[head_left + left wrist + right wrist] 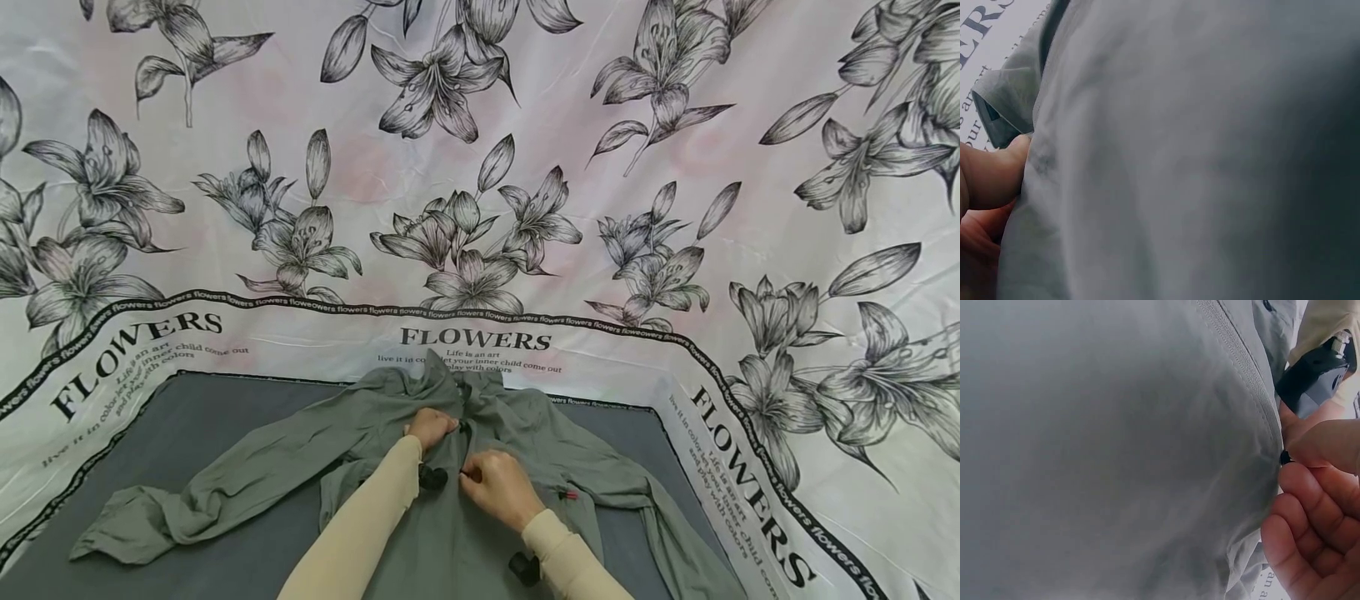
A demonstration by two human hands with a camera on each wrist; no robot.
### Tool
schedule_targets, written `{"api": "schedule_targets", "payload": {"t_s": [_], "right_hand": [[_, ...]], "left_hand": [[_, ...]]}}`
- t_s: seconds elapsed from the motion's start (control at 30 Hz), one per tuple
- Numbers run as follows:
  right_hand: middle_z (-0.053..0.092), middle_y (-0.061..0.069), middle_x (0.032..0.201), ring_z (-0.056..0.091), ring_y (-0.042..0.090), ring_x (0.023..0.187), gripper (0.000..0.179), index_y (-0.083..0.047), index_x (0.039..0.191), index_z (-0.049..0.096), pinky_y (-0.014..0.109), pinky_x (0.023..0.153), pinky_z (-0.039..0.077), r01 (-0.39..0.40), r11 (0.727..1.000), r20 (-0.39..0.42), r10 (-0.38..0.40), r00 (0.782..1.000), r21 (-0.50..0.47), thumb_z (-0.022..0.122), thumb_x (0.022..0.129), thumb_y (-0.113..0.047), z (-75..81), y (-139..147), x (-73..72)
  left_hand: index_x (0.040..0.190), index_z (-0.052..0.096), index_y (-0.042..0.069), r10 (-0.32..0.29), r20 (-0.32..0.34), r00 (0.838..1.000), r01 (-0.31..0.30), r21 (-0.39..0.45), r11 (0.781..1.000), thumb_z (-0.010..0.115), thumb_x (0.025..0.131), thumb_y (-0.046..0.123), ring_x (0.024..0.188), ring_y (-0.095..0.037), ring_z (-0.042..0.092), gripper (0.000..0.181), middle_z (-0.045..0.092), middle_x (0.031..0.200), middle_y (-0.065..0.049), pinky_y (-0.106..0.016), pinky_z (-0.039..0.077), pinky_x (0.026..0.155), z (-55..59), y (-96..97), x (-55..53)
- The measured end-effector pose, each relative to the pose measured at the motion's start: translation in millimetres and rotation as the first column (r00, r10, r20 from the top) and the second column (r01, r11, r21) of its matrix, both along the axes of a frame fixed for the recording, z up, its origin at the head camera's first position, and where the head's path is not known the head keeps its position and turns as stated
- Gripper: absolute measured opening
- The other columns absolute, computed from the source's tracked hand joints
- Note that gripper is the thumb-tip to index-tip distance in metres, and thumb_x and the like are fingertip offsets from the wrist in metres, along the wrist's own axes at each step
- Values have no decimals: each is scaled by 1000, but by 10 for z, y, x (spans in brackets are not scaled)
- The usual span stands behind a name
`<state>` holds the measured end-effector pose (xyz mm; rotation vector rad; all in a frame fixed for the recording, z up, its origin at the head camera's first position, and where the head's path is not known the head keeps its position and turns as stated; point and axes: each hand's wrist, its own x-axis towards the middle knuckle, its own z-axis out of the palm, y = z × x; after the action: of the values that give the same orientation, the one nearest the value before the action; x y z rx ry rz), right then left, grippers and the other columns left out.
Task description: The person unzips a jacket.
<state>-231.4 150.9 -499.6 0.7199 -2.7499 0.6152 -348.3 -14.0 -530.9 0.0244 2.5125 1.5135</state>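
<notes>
- Here's the green-grey jacket [442, 542], spread on the dark table [202, 408], collar [435, 375] towards the far edge; both your hands are on its front, one above the other.
- Your left hand [431, 427] pinches cloth at the upper front, thumb on one face; that fold looks thin and soft, so a sideways tug could slide it out of your fingers.
- Your right hand [498, 492], lower down, pinches a small black piece [1285, 457], likely a zip pull; only a tip pokes out past your fingertips, so a hard pull could pop it loose.
- Watch the zip-like strip [1238, 347]; it curves rather than lying straight, and loose cloth bulges right beside it; if that is a zip, a fold could snag in the teeth.
- Nothing pins the left-side sleeve [255, 458]; yank too hard and the whole jacket may skate along with you, twisting the front.
- Mind the black camera [432, 477] at your left wrist, close above the cloth; dip that wrist and it might catch a crease; whether it touches now, you can't tell.
</notes>
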Motion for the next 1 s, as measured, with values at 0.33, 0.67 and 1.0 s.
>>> {"api": "schedule_targets", "payload": {"t_s": [0.33, 0.67, 1.0], "right_hand": [[61, -6, 69, 48, -1, 62, 9, -16, 80, 74, 17, 57, 44, -2, 999, -66, 5, 998, 42, 78, 88, -15, 32, -7, 64], [61, -7, 69, 48, -1, 63, 10, -17, 79, 73, 18, 58, 44, -4, 999, -73, 7, 997, 54, 79, 87, -15, 38, -18, 132], [61, -7, 69, 47, -3, 62, 8, -16, 80, 74, 17, 58, 44, 11, 999, -60, -9, 998, 46, 78, 87, -15, 42, 0, 179]], "left_hand": [[88, 79, 6, 30, 6, 1000, -29, -60, 998, 61, 98, 24, 110, -34, 66, 27, 74, 119, -13, -62, 24, 120, 110, 50, 69], [84, 78, 6, 35, 3, 999, -34, -68, 997, 61, 98, 24, 100, -31, 66, 28, 75, 110, -12, -59, 29, 116, 70, 50, 51], [102, 80, 6, 18, -4, 1000, -18, -114, 993, 61, 98, 25, 108, -33, 66, 27, 75, 117, -12, -59, 32, 113, 87, 66, 85]]}}
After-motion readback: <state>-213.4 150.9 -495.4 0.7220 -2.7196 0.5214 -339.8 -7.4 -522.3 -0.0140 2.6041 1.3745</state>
